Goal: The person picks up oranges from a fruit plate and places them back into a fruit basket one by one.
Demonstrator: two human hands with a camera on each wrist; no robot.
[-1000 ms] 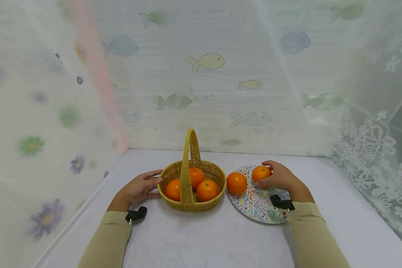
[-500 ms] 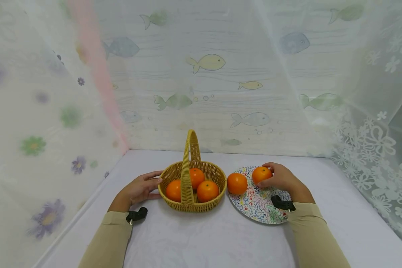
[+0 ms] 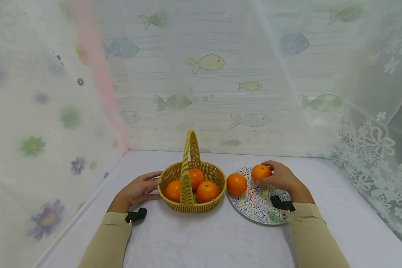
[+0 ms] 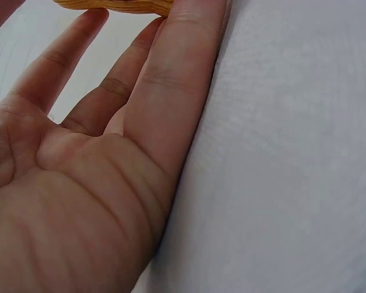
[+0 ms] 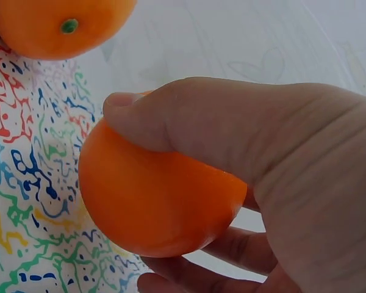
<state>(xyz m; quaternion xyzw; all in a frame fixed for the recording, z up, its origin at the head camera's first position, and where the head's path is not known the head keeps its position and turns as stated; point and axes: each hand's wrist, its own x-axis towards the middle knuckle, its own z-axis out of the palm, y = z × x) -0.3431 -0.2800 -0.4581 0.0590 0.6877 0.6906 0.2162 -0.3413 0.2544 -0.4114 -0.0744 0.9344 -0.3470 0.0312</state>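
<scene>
A yellow wicker basket [image 3: 205, 207] with a tall arched handle holds three oranges [image 3: 207, 191]. At its left side, my left hand [image 3: 138, 190] touches the wall with extended fingers; in the left wrist view, fingertips meet the basket's edge. My right hand [image 3: 282, 178] grips an orange [image 3: 260, 173] over the far part of a round, colourfully patterned plate [image 3: 259, 212]. The right wrist view shows the thumb across the top of this orange [image 5: 152, 201] and other fingers curled beneath. Another orange [image 3: 237, 184] sits at the plate's left edge, beside the basket.
A white cloth covers the table [image 3: 207, 242]. Behind it hangs a pale curtain [image 3: 201, 119] printed with fish, and sheer flowered curtains close in both sides. Small black mounts [image 3: 137, 215] are strapped at the wrists.
The orange in my right hand has risen slightly over the plate. My left hand stays at the basket, and the other oranges keep their places.
</scene>
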